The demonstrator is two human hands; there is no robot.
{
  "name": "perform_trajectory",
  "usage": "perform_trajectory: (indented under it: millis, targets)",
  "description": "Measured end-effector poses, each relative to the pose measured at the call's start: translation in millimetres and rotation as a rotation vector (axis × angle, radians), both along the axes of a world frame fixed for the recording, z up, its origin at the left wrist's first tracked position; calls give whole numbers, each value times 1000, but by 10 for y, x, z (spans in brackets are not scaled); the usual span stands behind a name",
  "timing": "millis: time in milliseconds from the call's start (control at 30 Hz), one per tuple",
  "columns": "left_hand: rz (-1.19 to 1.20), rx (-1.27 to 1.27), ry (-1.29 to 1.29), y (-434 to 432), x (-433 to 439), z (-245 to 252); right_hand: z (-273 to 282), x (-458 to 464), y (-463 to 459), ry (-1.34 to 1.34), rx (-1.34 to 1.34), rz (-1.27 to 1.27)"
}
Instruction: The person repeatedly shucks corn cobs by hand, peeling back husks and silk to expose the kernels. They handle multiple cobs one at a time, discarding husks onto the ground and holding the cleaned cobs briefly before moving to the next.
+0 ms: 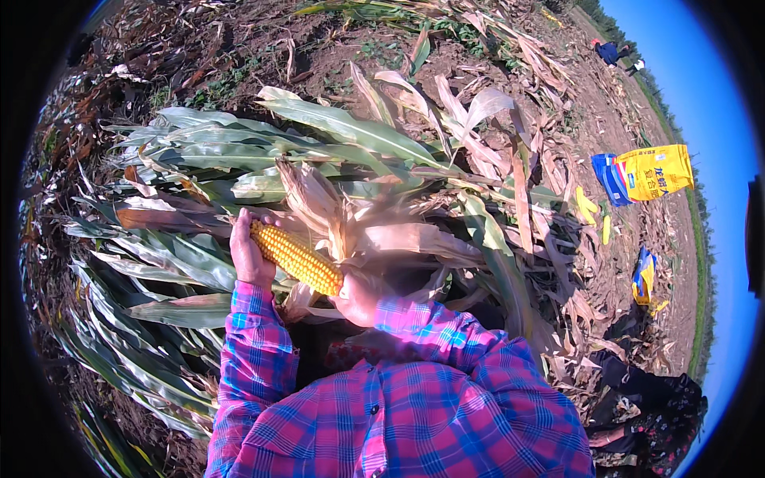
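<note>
A husked ear of corn [297,258] with bright yellow kernels lies slantwise between my two hands. My left hand [251,254] grips its upper-left end, the fingers partly hidden behind the cob. At the lower-right end, my right hand [357,299] is closed around the base, where pale husk leaves hang beside it; whether the husk is still attached there is unclear. Just beyond the cob, a dry tan husk [320,206] stands up from the cut corn stalks. Beneath both hands spread green and brown corn leaves [203,263].
To the right stands a yellow and blue printed sack [654,175], with yellow corn ears [586,206] on the soil near it. A second sack [644,278] is lower down. Someone in dark flowered clothing [651,412] is close at lower right; distant people [609,52] appear at upper right.
</note>
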State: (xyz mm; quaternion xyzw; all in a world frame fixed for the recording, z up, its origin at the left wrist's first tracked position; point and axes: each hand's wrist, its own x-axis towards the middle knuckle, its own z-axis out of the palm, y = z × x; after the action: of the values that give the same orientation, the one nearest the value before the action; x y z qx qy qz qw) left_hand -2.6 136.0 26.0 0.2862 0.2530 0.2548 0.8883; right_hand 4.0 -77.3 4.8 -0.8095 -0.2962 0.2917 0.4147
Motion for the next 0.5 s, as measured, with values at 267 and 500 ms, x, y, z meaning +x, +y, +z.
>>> perform_trajectory:
  millis: [267, 500]
  targets:
    - [-720, 733, 222, -486, 41, 22, -269, -457, -239, 89, -509, 907]
    - [-533, 28, 13, -274, 50, 109, -93, 270, -398, 739, 261, 478]
